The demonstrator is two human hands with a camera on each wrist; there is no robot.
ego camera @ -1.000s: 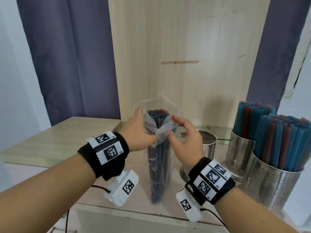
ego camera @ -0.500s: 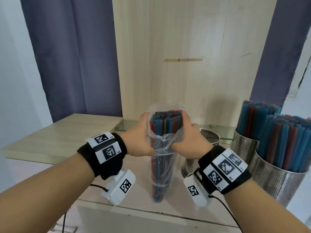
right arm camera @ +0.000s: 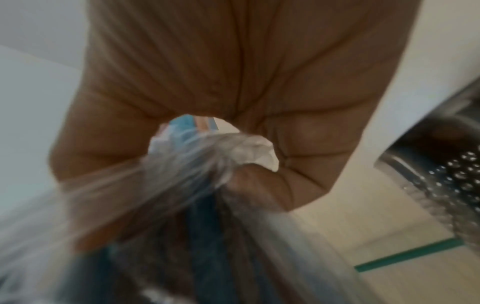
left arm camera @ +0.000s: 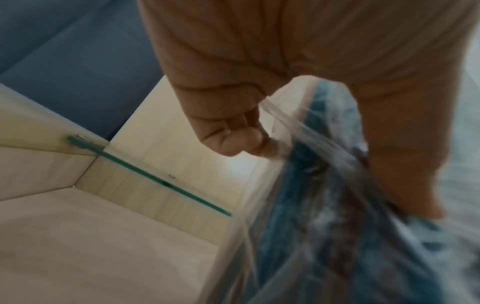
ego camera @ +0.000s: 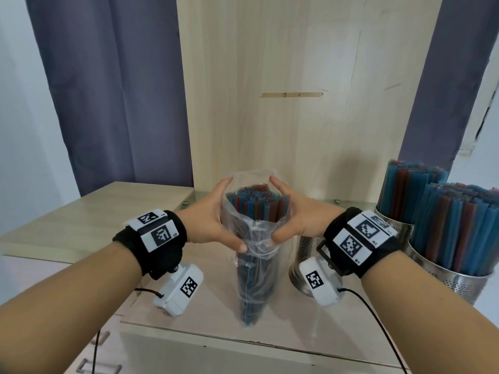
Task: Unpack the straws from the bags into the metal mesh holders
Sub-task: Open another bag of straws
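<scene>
Clear bag (ego camera: 256, 255) of blue and red straws (ego camera: 255, 203) upright between my grips; left hand (ego camera: 213, 222) and right hand (ego camera: 299, 220) clamp its bunched plastic. Wrist views blurred.

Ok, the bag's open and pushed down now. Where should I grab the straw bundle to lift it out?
Grip the straw bundle around its exposed top, where the plastic bag is rolled down, probably coming from the right side with the right hand. The straws stand upright and packed, so a wrap-around grasp should lift them together while the left hand holds the bunched bag down.
</scene>
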